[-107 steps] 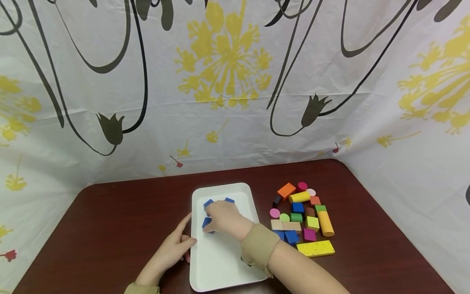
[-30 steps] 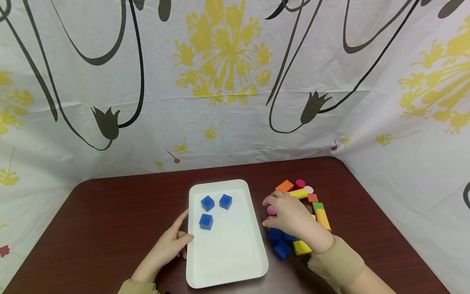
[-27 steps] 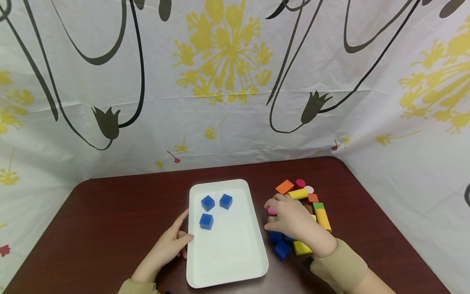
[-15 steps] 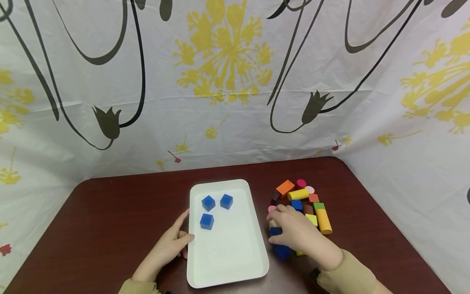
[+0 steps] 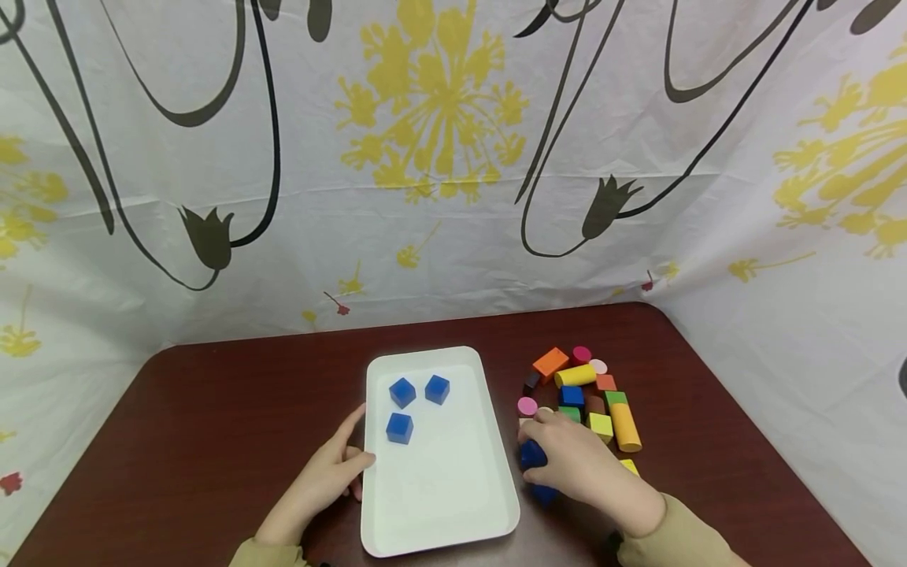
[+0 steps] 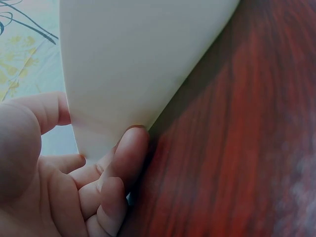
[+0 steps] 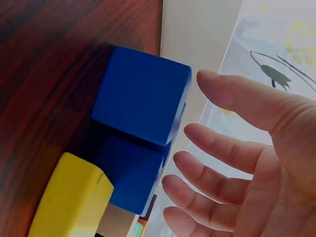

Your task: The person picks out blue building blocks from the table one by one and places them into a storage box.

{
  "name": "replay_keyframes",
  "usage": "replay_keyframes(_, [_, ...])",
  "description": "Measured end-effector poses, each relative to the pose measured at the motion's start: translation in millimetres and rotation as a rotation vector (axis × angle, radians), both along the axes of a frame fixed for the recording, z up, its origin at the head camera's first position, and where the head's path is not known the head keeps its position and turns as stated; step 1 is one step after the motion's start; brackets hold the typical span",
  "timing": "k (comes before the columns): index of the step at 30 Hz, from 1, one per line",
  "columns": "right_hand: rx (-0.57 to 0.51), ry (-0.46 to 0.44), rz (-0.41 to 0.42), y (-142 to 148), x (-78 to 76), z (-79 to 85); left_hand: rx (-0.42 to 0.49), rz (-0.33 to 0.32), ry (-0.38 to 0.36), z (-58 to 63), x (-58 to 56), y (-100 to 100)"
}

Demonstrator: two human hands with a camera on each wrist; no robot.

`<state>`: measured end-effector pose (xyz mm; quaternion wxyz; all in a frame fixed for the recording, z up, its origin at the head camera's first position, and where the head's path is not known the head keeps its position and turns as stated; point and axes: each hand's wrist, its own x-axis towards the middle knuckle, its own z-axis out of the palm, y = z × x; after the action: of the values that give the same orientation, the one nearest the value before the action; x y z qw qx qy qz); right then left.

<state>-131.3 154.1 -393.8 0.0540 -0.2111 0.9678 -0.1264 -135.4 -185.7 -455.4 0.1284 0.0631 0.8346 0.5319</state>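
My left hand (image 5: pixel 333 465) holds the left edge of a white tray (image 5: pixel 439 504). In the left wrist view its thumb touches the rim and its curled fingers (image 6: pixel 131 150) press the tray's outer side. Three blue cubes (image 5: pixel 400 428) sit inside the tray's far left part. My right hand (image 5: pixel 581 461) is over the near left part of a block pile, its thumb and fingers spread about a blue cube (image 5: pixel 533 454). Another blue cube (image 5: pixel 544 494) lies under its thumb. In the right wrist view the fingertips hover close over stacked-looking blue cubes (image 7: pixel 143 94).
Coloured wooden blocks and cylinders lie right of the tray: an orange block (image 5: pixel 550 362), a yellow cylinder (image 5: pixel 576 376), a long amber cylinder (image 5: pixel 626 428) and a pink disc (image 5: pixel 527 406). A yellow block (image 7: pixel 71 197) lies beside the blue cubes. A patterned curtain (image 5: pixel 453 276) hangs behind the table.
My right hand has gone from the tray's cubes rightward to the pile, then nearer to me onto the blue cubes there. The tray's three cubes now show fully. The left hand stays put.
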Motion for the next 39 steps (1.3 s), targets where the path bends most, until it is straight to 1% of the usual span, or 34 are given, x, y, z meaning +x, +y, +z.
replay_keyframes(9, [0.046,0.001,-0.015,-3,-1.5,-4.2,0.005,0.002,-0.001,0.3,0.1,1])
replay_keyframes(16, [0.096,0.050,-0.016,-7,-2.7,-9.0,0.003,0.002,0.006,0.9,-0.7,1])
replay_keyframes(23, [0.092,0.081,-0.001,-10,-1.5,-12.4,0.003,0.007,-0.003,0.6,0.0,1])
replay_keyframes(27, [0.092,0.068,-0.011,-11,-1.5,-12.0,0.010,0.004,-0.004,0.2,0.3,0])
replay_keyframes(32, [0.064,0.029,-0.023,-11,-2.2,-11.5,0.005,0.006,-0.005,-0.5,0.4,0])
replay_keyframes(39, [0.045,-0.002,-0.029,-11,-3.6,-12.9,0.010,0.005,0.002,-0.3,-0.6,1])
